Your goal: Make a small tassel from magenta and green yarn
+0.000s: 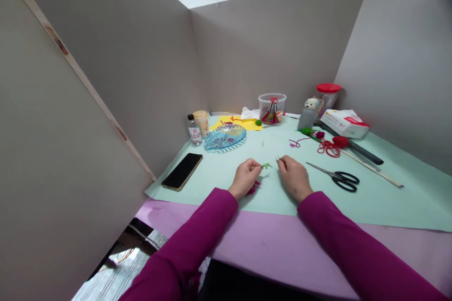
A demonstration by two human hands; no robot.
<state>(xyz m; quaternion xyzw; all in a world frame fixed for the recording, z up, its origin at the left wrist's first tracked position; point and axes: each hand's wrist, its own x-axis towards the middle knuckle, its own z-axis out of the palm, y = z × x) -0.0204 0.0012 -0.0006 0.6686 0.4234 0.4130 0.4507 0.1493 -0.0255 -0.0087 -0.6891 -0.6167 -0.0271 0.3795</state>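
Observation:
My left hand (245,178) pinches a small piece of green cord (266,166), whose loose ends stick out to the right of the fingertips. Below that hand, partly hidden by it, is a magenta tassel-like bundle (254,188). Just to the right, my right hand (294,178) is closed with thumb and finger together around a small thin pale item (278,157), too small to name. The two hands are apart, both low over the pale green sheet (275,200). Black-handled scissors (334,175) lie to the right of my right hand, blades pointing left.
A phone (182,171) lies at left. Behind are a small bottle (194,130), blue shell-shaped dish (225,138), yellow paper (247,124) and clear tub (272,108). At right are red cord (329,148), a grey tumbler (308,115), tissue pack (344,123) and long stick (374,169).

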